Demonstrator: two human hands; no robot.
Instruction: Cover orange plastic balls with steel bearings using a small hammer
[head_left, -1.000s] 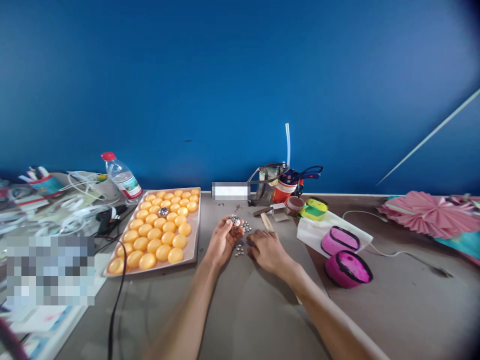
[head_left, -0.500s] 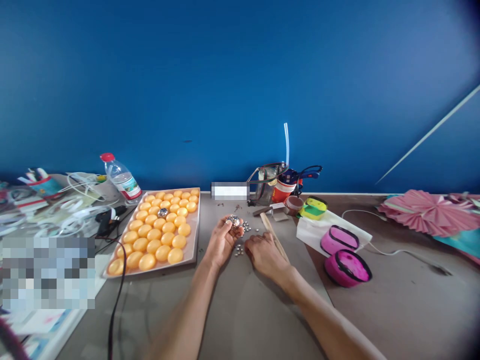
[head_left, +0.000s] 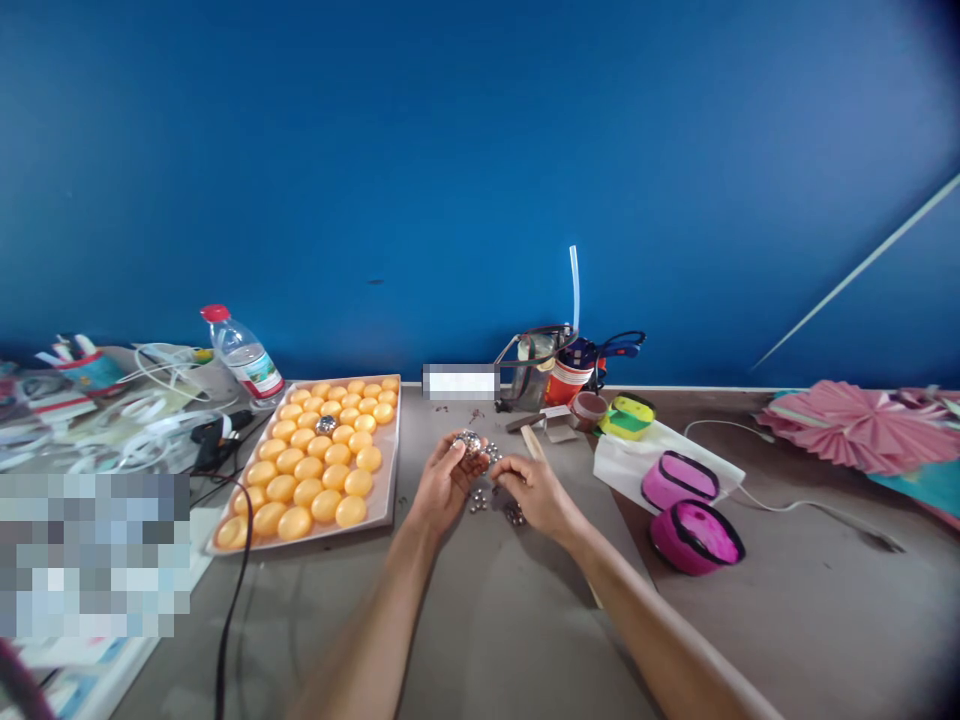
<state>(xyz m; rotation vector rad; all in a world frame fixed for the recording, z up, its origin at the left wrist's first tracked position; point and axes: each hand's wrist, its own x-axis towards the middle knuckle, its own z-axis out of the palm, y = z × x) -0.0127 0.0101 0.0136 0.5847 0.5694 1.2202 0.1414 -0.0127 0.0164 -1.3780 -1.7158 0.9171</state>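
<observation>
A small ball covered with shiny silver beads (head_left: 468,441) is held in the fingers of my left hand (head_left: 441,488), just above the grey tabletop. My right hand (head_left: 541,497) is close by on its right, thumb and fingertips pinched together towards the ball. Whatever lies between those fingertips is too small to make out. Loose silver beads (head_left: 478,500) lie on the table between my hands, and another cluster of beads (head_left: 514,514) sits under my right hand. A flat wooden stick (head_left: 534,442) runs partly hidden behind my right hand and forearm.
To the left stands a shallow tray (head_left: 391,475) of orange balls, with one silver-studded ball (head_left: 326,425) among them. A plastic bottle (head_left: 253,365) leans behind it. A black cable (head_left: 244,570) crosses the tray's near corner. Pink bands (head_left: 694,537) lie at right.
My right hand has lifted off the tabletop beads, uncovering a cluster beneath it, and its fingers are now pinched near the ball. My left hand still holds the ball in nearly the same place.
</observation>
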